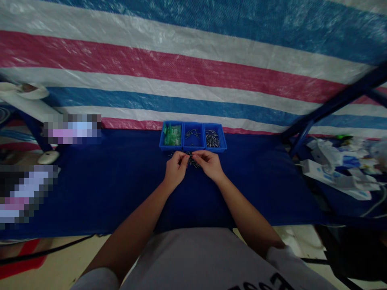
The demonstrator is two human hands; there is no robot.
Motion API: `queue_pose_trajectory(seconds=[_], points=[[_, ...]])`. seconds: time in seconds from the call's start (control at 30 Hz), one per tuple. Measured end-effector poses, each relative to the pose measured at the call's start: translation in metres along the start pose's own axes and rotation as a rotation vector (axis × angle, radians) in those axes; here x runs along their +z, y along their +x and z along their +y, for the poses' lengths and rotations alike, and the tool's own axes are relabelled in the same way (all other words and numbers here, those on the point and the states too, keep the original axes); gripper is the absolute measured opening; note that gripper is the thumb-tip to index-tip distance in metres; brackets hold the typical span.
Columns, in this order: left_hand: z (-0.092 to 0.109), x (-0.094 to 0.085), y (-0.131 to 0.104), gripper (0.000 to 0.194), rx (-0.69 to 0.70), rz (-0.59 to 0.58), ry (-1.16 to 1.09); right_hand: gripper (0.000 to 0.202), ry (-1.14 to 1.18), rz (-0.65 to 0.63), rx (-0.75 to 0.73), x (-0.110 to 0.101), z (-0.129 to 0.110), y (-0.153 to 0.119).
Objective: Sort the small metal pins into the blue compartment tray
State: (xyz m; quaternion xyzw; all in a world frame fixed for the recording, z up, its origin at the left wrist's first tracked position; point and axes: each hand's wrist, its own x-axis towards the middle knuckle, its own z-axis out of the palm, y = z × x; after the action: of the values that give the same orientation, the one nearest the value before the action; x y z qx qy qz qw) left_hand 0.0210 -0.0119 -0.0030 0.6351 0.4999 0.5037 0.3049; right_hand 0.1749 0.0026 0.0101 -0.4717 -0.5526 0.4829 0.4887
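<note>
My left hand (pixel 175 169) and my right hand (pixel 211 164) meet fingertip to fingertip near the front of the blue bins. Both are closed in a pinch on a small thin metal piece (pixel 190 156); it looks like a screw or pin, but is too small to tell. Under and between the fingers lies a loose pile of similar dark metal pieces (pixel 194 162), partly hidden by the hands. Of three joined bins, the left bin (pixel 161 141) holds green-and-clear plastic packets (pixel 172 136). A few thin pieces lie in the middle bin (pixel 193 141), while many fill the right bin (pixel 224 141).
A dark blue cloth covers the table (pixel 105 181). Behind it hangs a striped plastic sheet (pixel 193 68). White boxes and wrappings (pixel 335 177) clutter the right side, beside a blue metal frame (pixel 302 133). At left are a white stand (pixel 27 102) and blurred-out items (pixel 27 197).
</note>
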Motion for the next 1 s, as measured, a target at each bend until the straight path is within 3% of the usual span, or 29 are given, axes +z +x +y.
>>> queue_pose_trajectory(seconds=[0.3,0.47,0.6,0.67,0.87,1.0], points=[[0.002,-0.002,-0.001,0.033,-0.016,-0.029,0.049,0.029,0.008,-0.033,-0.004,-0.002,-0.001,-0.001],[0.002,-0.001,-0.001,0.033,-0.043,-0.006,0.002,0.032,0.018,0.284,-0.035,-0.015,0.001,0.007],[0.003,-0.001,-0.001,0.033,-0.034,0.018,-0.024,0.044,0.095,0.382,-0.089,-0.025,0.001,0.012],[0.003,-0.001,0.000,0.033,-0.032,0.035,-0.038,0.038,0.059,0.391,-0.122,-0.025,0.000,0.012],[0.001,-0.001,0.001,0.033,-0.081,0.098,-0.058,0.018,-0.328,0.160,-0.223,-0.015,-0.003,0.002],[0.002,-0.001,0.002,0.032,-0.088,0.120,-0.062,0.013,-0.608,-0.114,-0.333,-0.013,-0.005,-0.003]])
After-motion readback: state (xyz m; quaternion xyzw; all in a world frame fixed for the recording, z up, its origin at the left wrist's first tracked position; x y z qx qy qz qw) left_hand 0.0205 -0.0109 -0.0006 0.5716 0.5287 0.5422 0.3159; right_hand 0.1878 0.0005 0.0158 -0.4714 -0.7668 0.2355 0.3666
